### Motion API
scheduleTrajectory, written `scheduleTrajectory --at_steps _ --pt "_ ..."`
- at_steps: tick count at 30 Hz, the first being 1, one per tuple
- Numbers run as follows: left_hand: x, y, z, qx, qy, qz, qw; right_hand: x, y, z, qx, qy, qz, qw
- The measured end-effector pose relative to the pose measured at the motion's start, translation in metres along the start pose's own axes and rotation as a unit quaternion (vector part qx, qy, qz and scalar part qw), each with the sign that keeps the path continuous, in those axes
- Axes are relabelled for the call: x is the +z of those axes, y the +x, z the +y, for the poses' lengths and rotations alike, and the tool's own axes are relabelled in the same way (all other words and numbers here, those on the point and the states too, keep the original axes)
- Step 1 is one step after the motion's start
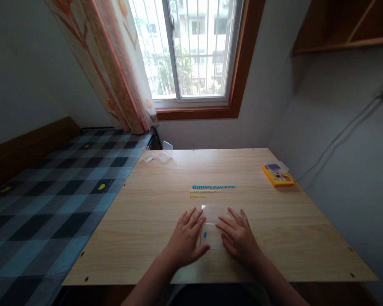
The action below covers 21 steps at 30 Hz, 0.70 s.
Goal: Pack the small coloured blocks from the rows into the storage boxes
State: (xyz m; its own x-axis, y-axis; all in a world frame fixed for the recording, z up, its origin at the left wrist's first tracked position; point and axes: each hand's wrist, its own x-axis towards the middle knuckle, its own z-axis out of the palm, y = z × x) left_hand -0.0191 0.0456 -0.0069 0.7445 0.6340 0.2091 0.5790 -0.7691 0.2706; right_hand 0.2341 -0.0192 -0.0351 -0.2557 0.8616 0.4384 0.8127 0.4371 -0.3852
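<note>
A clear plastic case (215, 242), lying opened out flat, is between my hands near the table's front edge. Inside its nearer half, toward the left, lies a small blue piece (205, 234). My left hand (187, 239) rests with spread fingers at the case's left side. On the right side my right hand (240, 238) also has its fingers apart, their tips on or beside the case. Just beyond are lined-up small pieces: a long blue row (212, 187), a pale row (206, 191) and a shorter yellow row (197, 196).
An orange box (278, 175) with a clear lid stands at the table's right edge. More clear plastic containers (164, 154) sit at the far left corner. A bed with a checked sheet (67, 191) borders the wooden table (140, 246) on the left.
</note>
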Motion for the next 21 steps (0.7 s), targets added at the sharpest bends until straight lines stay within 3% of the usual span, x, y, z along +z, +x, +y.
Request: scheduleTrajectory --at_steps 7,16,21 --pt "-0.017 0.012 -0.007 0.013 -0.048 -0.066 0.997 -0.003 0.005 0.005 -0.034 0.037 -0.017 0.999" --pt "-0.011 0.010 -0.003 0.000 -0.069 -0.081 0.994 -0.002 0.005 0.009 -0.073 0.048 -0.008 0.996" --pt "-0.009 0.012 -0.005 0.007 -0.074 -0.089 0.993 -0.014 0.014 -0.006 -0.098 0.024 -0.021 0.995"
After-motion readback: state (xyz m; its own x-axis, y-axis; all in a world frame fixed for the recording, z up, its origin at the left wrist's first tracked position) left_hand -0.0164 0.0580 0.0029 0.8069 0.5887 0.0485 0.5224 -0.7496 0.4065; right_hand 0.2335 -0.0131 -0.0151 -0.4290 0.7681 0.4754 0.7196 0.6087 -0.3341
